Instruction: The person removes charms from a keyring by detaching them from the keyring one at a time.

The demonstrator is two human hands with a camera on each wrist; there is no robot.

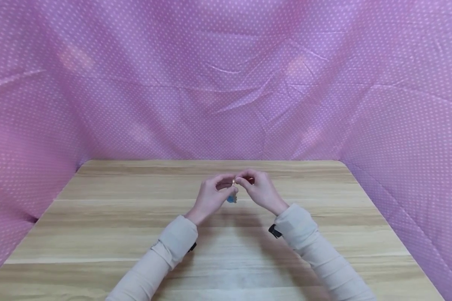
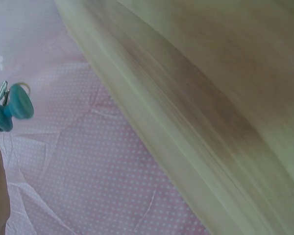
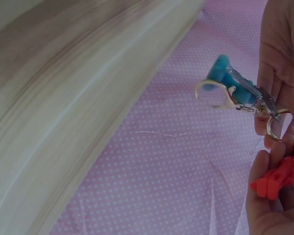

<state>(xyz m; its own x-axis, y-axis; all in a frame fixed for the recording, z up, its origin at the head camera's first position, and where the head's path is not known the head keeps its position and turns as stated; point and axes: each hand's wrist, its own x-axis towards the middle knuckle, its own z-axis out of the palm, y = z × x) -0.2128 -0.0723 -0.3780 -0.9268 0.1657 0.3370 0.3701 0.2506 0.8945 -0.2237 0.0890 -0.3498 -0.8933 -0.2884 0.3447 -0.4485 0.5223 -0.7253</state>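
Observation:
Over the table, both hands meet fingertip to fingertip at a keychain. My left hand (image 1: 212,194) pinches it near its golden split ring (image 3: 269,129). A teal spool-like charm (image 3: 218,72), a flat silvery piece (image 3: 242,81) and a curved gold clasp (image 3: 201,86) hang from the keychain. The teal charm (image 2: 20,102) also shows at the edge of the left wrist view. My right hand (image 1: 263,191) pinches the ring's other side, with a small red figure (image 3: 278,179) lying against its curled fingers. Fingers hide part of the ring.
A wood-grain table (image 1: 226,267) spreads beneath the hands. Pink dotted cloth (image 1: 226,83) hangs behind it and along both sides. Dark wrist devices show under both cuffs, the right one (image 1: 275,231) more plainly.

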